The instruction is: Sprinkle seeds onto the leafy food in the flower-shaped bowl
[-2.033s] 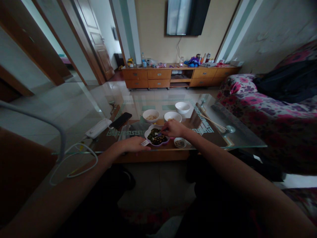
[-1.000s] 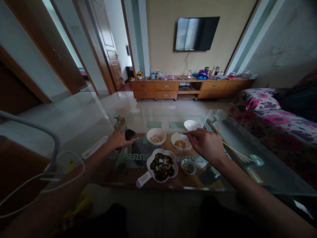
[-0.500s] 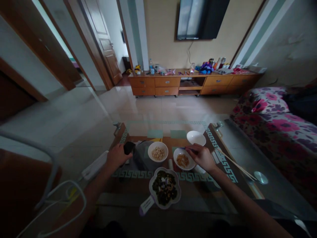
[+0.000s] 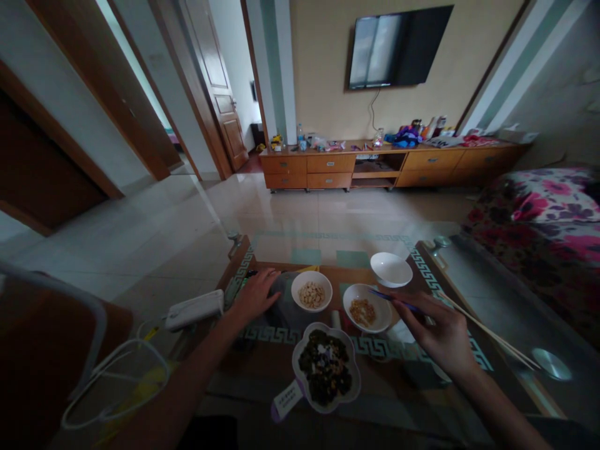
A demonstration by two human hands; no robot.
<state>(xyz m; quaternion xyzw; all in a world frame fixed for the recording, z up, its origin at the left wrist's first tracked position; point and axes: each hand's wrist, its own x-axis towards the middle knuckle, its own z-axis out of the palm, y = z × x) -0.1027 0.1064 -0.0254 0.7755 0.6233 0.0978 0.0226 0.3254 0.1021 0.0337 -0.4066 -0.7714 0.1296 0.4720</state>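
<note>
My right hand (image 4: pixel 443 328) pinches a slim blue tool (image 4: pixel 385 296), perhaps tweezers or a pen. Its tip points over a white bowl (image 4: pixel 347 310) holding a little golden-brown food. My left hand (image 4: pixel 257 292) is open, palm down, fingers apart, above a grey patch on the table's left side; it partly covers a dark item (image 4: pixel 252 274). Between the hands stands a white bowl of pale seed-like pieces (image 4: pixel 311 295). Nearer me, a flower-shaped dish with a handle (image 4: pixel 287 400) holds dark green food with light bits on top.
Another white bowl (image 4: pixel 391 270) stands at the glass table's far right. Chopsticks (image 4: pixel 492 332) lie along the right edge. A white power strip (image 4: pixel 194 310) with a looped cable (image 4: pixel 119 350) is at left. Beyond are a low cabinet (image 4: pixel 330 172), a television and a floral sofa (image 4: pixel 529 231).
My left hand has let go of a black object and opened lower on the table. My right hand has drawn back slightly to the right, still pinching the tool. The view has shifted.
</note>
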